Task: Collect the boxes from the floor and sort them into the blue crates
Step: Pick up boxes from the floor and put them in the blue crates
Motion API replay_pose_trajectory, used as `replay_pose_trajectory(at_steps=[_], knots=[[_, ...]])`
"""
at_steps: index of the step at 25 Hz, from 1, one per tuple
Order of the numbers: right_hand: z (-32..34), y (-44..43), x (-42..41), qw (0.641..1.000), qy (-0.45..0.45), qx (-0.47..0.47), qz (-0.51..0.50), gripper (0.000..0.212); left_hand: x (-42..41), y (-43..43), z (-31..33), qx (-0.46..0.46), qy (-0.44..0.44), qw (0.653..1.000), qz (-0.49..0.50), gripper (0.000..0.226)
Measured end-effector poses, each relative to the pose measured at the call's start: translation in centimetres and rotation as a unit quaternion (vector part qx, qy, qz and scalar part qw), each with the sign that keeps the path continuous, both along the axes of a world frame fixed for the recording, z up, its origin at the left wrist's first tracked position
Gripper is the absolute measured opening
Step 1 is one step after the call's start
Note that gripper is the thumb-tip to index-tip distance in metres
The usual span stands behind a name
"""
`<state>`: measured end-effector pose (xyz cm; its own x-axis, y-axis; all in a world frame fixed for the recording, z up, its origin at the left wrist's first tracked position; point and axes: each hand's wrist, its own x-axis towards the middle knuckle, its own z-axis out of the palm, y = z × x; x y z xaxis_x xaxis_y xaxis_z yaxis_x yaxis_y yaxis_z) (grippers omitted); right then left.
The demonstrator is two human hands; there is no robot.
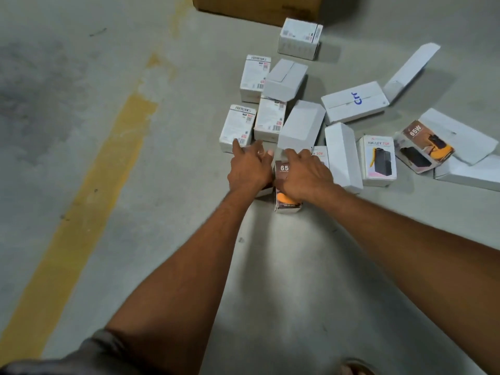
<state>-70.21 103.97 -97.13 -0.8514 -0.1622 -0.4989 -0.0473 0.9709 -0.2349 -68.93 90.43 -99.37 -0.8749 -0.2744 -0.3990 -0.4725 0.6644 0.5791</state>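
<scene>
Boxes lie heaped on the grey floor, with both hands at the heap's near edge. The left hand spreads its fingers wide against a white box. The right hand lies over a brown box, but I cannot tell its grip. Bare floor opens leftward to a yellow line, and a cardboard carton bounds the far side.
</scene>
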Motion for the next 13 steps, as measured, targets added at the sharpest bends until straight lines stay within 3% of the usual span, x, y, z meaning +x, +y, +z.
replay_pose_trajectory(at_steps=[6, 13], knots=[[-1.1, -2.4, 0.1, 1.000, 0.006, 0.004, -0.016, 0.067, -0.6, -0.9, -1.5, -0.049, -0.025, 0.998, -0.027, 0.064], [-1.7, -4.1, 1.0, 1.000, -0.017, -0.015, -0.015, 0.071, 2.7, -4.3, -1.6, -0.058, -0.004, 0.998, -0.016, 0.060]])
